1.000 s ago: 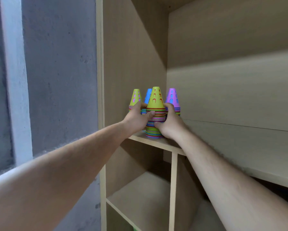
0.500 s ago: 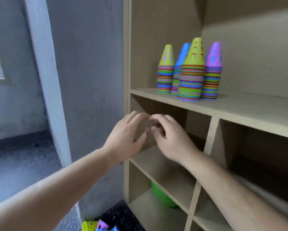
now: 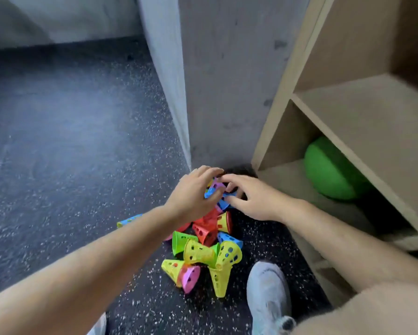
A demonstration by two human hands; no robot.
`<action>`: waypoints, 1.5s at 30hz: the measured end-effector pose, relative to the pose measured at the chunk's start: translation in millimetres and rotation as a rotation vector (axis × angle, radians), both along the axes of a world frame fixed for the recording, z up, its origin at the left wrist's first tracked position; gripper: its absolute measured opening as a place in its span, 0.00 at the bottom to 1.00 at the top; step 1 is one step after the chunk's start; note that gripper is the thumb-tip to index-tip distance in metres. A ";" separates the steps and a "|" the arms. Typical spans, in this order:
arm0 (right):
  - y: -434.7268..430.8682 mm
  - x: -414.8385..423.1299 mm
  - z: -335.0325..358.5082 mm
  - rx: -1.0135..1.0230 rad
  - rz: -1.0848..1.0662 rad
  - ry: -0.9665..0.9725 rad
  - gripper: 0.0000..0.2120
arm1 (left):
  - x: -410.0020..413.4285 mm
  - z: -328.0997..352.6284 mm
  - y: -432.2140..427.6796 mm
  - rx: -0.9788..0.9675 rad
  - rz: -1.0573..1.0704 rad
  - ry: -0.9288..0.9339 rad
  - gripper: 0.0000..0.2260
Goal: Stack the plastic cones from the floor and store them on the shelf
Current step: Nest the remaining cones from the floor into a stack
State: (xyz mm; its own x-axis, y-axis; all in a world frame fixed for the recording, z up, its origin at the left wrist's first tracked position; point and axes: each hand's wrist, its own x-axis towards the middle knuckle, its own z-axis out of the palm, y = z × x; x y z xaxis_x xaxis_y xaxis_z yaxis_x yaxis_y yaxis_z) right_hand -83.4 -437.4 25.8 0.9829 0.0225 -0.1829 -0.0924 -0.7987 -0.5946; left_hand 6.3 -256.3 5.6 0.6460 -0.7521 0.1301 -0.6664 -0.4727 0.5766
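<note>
A pile of loose plastic cones [image 3: 199, 253] in yellow, red, green, blue and pink lies on the dark speckled floor beside the wooden shelf [image 3: 325, 132]. Both my hands are down at the far end of the pile. My left hand [image 3: 193, 197] curls its fingers over a purple cone [image 3: 216, 187] and a blue one just under it. My right hand [image 3: 257, 199] hovers from the right with fingers spread, its thumb touching a blue cone [image 3: 223, 203]. The cone stacks stored higher on the shelf are out of view.
A grey concrete pillar [image 3: 227, 81] stands right behind the pile. A green dome-shaped object [image 3: 331, 171] sits in the lowest shelf compartment. One blue cone [image 3: 129, 220] lies apart to the left. My shoe [image 3: 268, 298] is planted beside the pile.
Both hands left the cone stack standing on the shelf and dropped to the floor pile. The view swung down from the shelf to the floor.
</note>
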 end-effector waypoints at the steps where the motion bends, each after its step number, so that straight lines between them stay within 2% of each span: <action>1: 5.7 5.6 -16.9 -0.034 0.020 0.017 0.24 | 3.6 -15.0 5.1 0.037 0.034 0.022 0.24; 6: 11.0 29.4 -86.4 -0.107 -0.083 0.037 0.22 | 19.2 -81.7 22.0 0.221 0.194 0.103 0.22; 9: 5.7 38.9 -112.3 -0.138 -0.130 0.054 0.21 | 26.0 -105.8 16.0 0.255 0.267 0.181 0.26; 13: 4.6 49.5 -129.3 -0.162 -0.072 -0.017 0.23 | 38.2 -126.7 8.6 0.285 0.289 0.260 0.35; 17: 6.4 58.5 -137.1 -0.193 0.002 -0.075 0.25 | 47.5 -135.6 10.0 0.305 0.279 0.310 0.37; 28: 27.8 87.7 -143.7 -0.155 0.147 -0.128 0.30 | 48.2 -123.2 36.3 0.114 0.297 0.241 0.31; 34: 38.0 100.4 -135.2 -0.086 0.226 -0.113 0.33 | 50.9 -113.9 54.4 -0.055 0.349 0.385 0.32; 37: 46.8 113.2 -124.6 -0.124 0.299 -0.124 0.33 | 52.9 -110.1 69.4 -0.101 0.382 0.412 0.32; 42: 71.4 145.1 -96.7 -0.166 0.461 -0.054 0.34 | 60.8 -95.3 101.7 -0.122 0.457 0.428 0.38; 45: 87.1 162.1 -89.6 -0.196 0.490 -0.032 0.34 | 73.4 -96.5 134.9 -0.023 0.608 0.311 0.39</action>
